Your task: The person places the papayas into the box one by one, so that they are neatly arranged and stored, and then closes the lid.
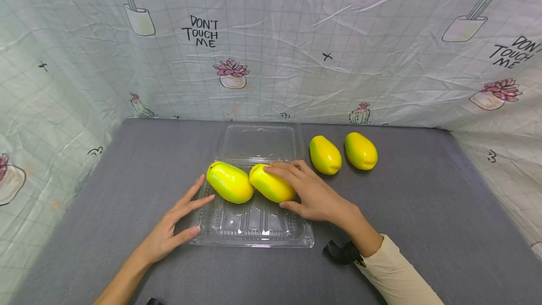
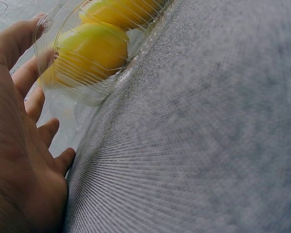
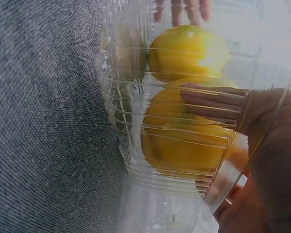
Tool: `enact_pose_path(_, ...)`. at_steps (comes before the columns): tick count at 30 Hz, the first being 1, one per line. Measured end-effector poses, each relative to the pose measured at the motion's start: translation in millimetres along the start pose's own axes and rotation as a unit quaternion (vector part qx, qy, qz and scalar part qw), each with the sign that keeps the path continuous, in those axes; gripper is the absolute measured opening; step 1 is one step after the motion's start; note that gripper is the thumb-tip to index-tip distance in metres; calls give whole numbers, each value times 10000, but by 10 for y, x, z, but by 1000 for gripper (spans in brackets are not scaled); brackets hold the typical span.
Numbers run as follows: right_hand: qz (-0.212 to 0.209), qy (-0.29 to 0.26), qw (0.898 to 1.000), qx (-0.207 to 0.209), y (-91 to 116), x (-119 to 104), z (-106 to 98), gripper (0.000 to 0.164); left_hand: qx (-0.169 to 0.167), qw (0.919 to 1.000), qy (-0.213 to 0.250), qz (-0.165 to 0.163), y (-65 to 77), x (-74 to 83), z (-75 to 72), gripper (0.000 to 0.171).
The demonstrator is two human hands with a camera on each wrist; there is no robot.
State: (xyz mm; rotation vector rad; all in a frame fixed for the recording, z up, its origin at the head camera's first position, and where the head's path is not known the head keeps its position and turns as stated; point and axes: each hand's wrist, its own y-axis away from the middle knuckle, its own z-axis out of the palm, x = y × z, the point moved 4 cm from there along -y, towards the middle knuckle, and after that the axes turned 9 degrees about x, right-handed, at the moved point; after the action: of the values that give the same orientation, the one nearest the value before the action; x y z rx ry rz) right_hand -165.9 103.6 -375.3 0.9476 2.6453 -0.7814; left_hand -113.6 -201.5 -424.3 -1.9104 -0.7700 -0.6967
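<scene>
Right hand (image 1: 311, 194) has 1 yellow fruit (image 1: 270, 186) gripped in the clear box (image 1: 254, 237). Left hand (image 1: 169, 227) is kinda splayed at its edge.

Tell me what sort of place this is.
Probably a makeshift tabletop booth: printed cloth hangs behind and beside a gray surface bearing a clear container and yellow-green fruits.

Black lettering "DON'T TOUCH ME" (image 1: 202, 31) on the patterned cloth (image 1: 279, 65), repeated at right, partly cut off
</scene>
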Motion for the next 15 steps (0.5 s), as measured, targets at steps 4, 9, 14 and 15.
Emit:
enact_pose_path(4,59,6,10000,-64,-11,-6,-2,90,-1,10000,6,-24,-2,-2,-3,62)
enact_pose_path(9,85,-4,9999,-91,-15,-13,1,93,0,10000,-1,-35,0,-11,-6,62)
enact_pose_path(14,119,7,9999,-121,-12,-12,10,94,-6,10000,-12,-50,6,-7,-5,62)
enact_pose_path(15,117,5,9999,-122,-11,-11,12,94,-10,10000,-13,-52,6,-5,-4,62)
